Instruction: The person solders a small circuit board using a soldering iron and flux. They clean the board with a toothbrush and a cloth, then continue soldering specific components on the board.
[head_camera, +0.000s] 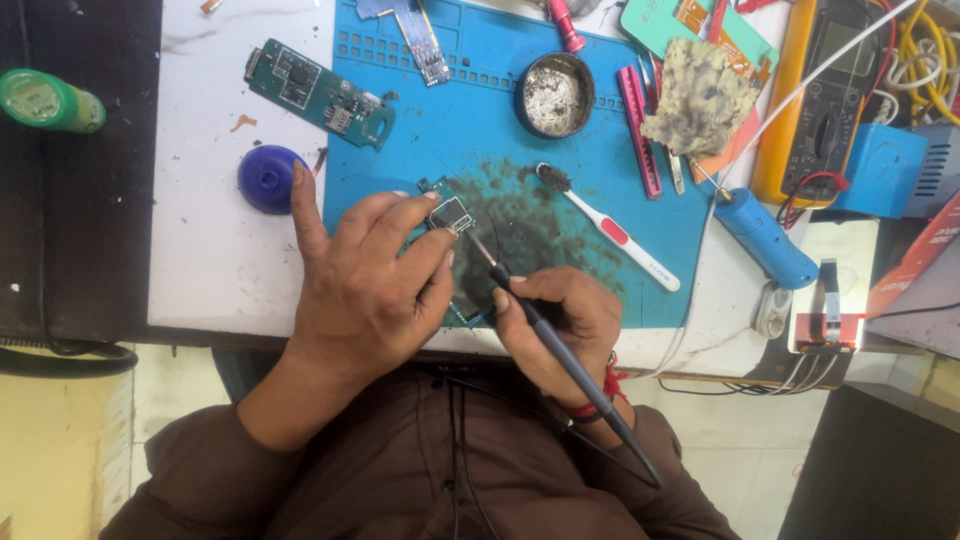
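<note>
Left hand (365, 285) fingers pinch small green circuit board (450, 215) on blue silicone mat (470, 120). Right hand (560, 325) fingers grip dark pen-shaped soldering iron (560, 350), tip at board.

Two green circuit boards (322, 93) (448, 213) lie here, and one toothbrush (608, 225). There is one round tin (555, 95), one purple cap (268, 179) and one yellow multimeter (825, 100).

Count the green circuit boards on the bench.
2. One circuit board lies free at the blue mat's upper left edge; a smaller circuit board sits under the left hand. Others may be hidden.
</note>
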